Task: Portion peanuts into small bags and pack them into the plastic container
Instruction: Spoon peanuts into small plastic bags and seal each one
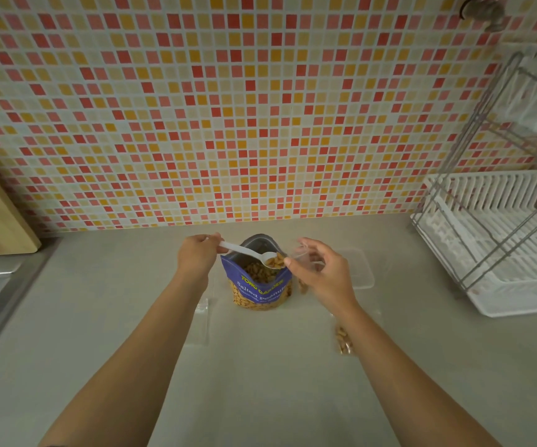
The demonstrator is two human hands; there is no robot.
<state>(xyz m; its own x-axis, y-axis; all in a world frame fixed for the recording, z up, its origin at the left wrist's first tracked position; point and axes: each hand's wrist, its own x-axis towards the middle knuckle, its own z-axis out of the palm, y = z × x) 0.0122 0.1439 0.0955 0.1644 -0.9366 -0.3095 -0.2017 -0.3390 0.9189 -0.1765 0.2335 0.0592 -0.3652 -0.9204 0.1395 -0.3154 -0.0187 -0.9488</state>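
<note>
Peanuts (258,273) in pouch (254,288) (spoonful (274,261) above)

Blue peanut bag (262,285), white spoon (247,251), pink-orange mosaic wall (228,108)

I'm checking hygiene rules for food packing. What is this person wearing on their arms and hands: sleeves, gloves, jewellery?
Nothing shows. The left hand and right hand are bare, with no gloves, and no rings can be made out. The left forearm and right forearm are uncovered down to the bottom edge of the picture: no sleeves, watch or bracelet in view.
</note>
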